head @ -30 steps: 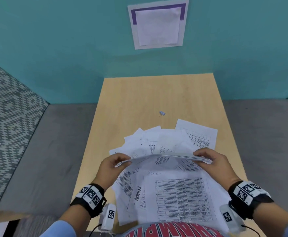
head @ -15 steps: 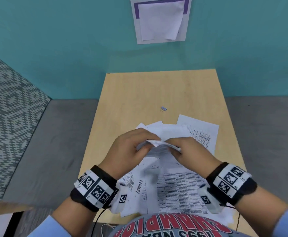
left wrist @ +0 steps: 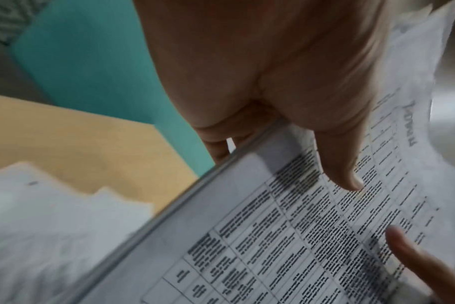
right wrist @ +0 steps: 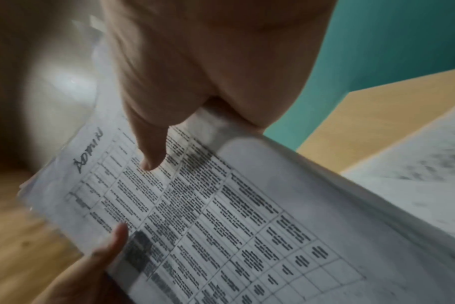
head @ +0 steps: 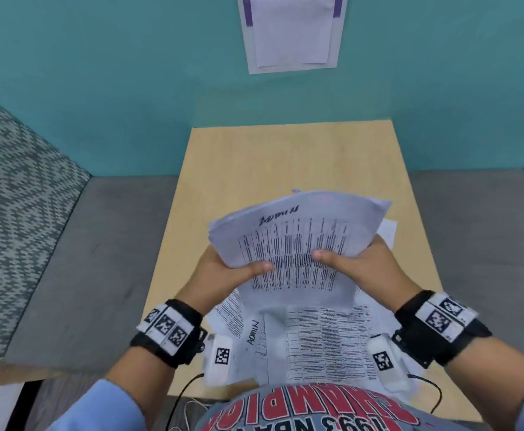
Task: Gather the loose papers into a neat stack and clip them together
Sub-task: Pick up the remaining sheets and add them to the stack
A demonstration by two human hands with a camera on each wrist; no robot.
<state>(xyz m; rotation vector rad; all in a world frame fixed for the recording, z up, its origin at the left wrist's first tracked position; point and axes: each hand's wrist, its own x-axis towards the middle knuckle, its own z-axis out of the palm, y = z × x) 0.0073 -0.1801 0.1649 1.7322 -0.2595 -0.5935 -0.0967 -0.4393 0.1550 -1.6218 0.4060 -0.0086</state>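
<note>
A bundle of printed sheets (head: 298,234) with "ADMIN" handwritten on the top one is held tilted up above the wooden table (head: 254,157). My left hand (head: 242,270) grips its lower left side, thumb on the front and fingers behind. My right hand (head: 347,259) grips the lower right side the same way. The left wrist view shows the bundle (left wrist: 273,236) under my left thumb (left wrist: 346,174). In the right wrist view my right thumb (right wrist: 151,158) presses on the bundle (right wrist: 221,216). More loose sheets (head: 316,343) lie on the table beneath. No clip shows.
Grey bench seats (head: 83,259) flank the table on both sides, and a teal wall stands behind it. A white sheet in a purple-edged frame (head: 291,29) hangs on that wall. The far half of the table is bare wood.
The bundle was held flat between hands spread wide; the hands drew together and it now stands tilted up facing me. The small clip seen beyond the papers is now hidden.
</note>
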